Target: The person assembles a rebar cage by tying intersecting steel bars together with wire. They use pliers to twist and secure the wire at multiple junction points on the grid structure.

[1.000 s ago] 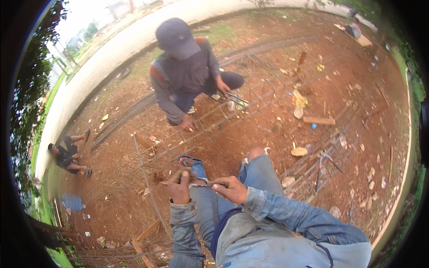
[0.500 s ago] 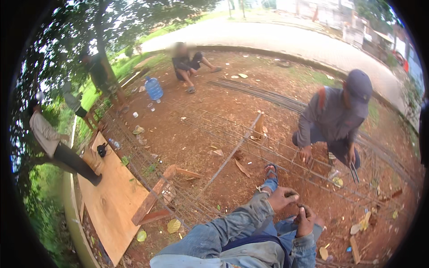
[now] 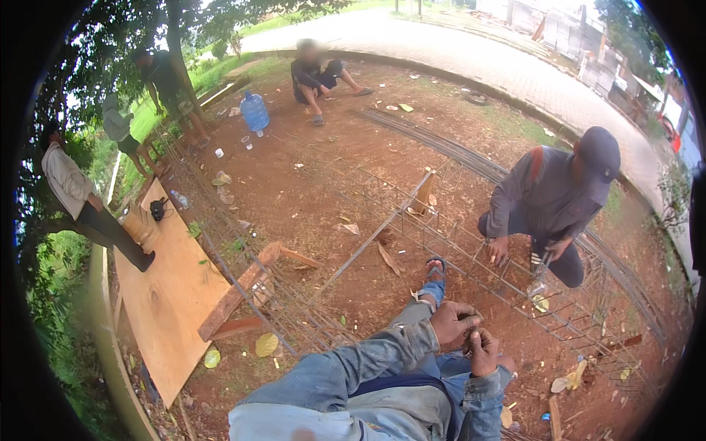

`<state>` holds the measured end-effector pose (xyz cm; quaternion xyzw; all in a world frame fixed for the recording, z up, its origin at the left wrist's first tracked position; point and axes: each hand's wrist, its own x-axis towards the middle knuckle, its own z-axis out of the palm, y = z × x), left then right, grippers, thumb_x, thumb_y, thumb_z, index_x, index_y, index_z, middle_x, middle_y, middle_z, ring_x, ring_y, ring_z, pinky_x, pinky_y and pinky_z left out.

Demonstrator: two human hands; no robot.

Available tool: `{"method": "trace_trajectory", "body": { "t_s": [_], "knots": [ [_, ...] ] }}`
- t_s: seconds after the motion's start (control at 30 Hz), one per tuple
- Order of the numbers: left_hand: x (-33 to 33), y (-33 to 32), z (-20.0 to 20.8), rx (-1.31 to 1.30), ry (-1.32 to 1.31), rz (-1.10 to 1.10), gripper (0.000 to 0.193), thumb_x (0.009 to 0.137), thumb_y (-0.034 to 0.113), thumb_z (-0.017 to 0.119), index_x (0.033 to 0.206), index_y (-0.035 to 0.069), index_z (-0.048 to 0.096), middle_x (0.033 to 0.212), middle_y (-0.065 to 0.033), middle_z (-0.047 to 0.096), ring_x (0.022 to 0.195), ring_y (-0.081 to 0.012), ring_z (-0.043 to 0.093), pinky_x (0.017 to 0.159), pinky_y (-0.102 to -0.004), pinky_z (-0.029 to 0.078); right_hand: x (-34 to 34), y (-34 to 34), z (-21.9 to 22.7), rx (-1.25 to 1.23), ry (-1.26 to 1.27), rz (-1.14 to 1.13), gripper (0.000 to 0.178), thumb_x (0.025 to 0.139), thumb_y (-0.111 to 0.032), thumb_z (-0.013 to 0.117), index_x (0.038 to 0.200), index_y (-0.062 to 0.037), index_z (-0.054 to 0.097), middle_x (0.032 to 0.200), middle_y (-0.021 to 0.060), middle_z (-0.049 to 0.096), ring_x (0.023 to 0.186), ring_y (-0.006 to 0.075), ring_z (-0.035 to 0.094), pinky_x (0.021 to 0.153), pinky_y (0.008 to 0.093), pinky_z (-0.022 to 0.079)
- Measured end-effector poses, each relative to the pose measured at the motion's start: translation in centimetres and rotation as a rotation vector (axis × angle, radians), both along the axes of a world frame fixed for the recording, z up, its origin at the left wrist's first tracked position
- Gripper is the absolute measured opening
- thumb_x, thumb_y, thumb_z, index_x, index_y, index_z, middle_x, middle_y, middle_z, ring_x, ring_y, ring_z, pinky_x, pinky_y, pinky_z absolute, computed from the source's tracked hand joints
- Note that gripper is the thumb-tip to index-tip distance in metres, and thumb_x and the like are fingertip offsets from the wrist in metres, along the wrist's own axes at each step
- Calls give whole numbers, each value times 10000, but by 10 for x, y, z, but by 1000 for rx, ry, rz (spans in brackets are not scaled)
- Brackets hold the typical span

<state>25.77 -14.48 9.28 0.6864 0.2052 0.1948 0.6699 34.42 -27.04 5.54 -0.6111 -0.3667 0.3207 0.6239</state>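
My left hand [image 3: 452, 323] and my right hand [image 3: 483, 351] meet above my lap, both closed in a pinch. Their fingertips nearly touch, and whatever they hold between them is too small to make out. Just beyond them runs a long rebar cage [image 3: 471, 261] of thin rods and square ties. Across it, at the right, a co-worker [image 3: 548, 195] in a dark cap squats. One of that person's hands rests by the cage, and the other grips a metal hand tool [image 3: 542, 263].
A wooden trestle [image 3: 239, 294] and a second rebar cage [image 3: 213, 231] stand left, beside a plywood sheet [image 3: 165, 294]. Loose rods [image 3: 434, 143] lie farther back. A blue water jug [image 3: 254, 114] stands near a seated person [image 3: 316, 77]. Three people stand at the far left.
My hands have drawn closer together, fingertips now almost meeting. The co-worker's tool has swung left toward the cage. The whole view has shifted slightly.
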Motion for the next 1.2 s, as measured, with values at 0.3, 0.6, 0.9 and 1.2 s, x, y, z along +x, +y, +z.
{"method": "trace_trajectory", "body": {
  "t_s": [0.3, 0.6, 0.9, 1.2],
  "knots": [
    [8, -7, 2, 166, -103, -25, 166, 751, 146, 606, 826, 1, 640, 766, -120, 625, 692, -153, 590, 609, -278, 460, 4, -15, 10, -122, 9, -79, 323, 870, -291, 487, 739, -3, 554, 578, -19, 477, 531, 53, 410, 452, 230, 317],
    [14, 2, 5, 185, -92, -131, 140, 758, 109, 592, 802, -19, 630, 632, -58, 602, 607, -98, 561, 563, -235, 447, 1, -15, 35, -126, 530, 176, 320, 882, -316, 464, 730, -38, 511, 518, -50, 360, 471, 55, 347, 431, 220, 280],
    [41, -8, -30, -343, -251, -250, 194, 840, 178, 532, 910, -2, 556, 709, -47, 572, 626, -115, 532, 548, -233, 434, -10, -19, 12, 123, 759, 54, 318, 887, -360, 441, 797, -65, 520, 473, -64, 278, 386, 48, 221, 373, 219, 201],
    [25, 16, -48, -417, -167, -120, 149, 876, 175, 486, 892, 34, 533, 703, -35, 558, 593, -93, 499, 544, -215, 435, -21, 3, 11, 63, 1138, 118, 234, 899, -339, 412, 874, -125, 504, 473, -78, 250, 368, 44, 210, 361, 215, 201]
  ]
}}
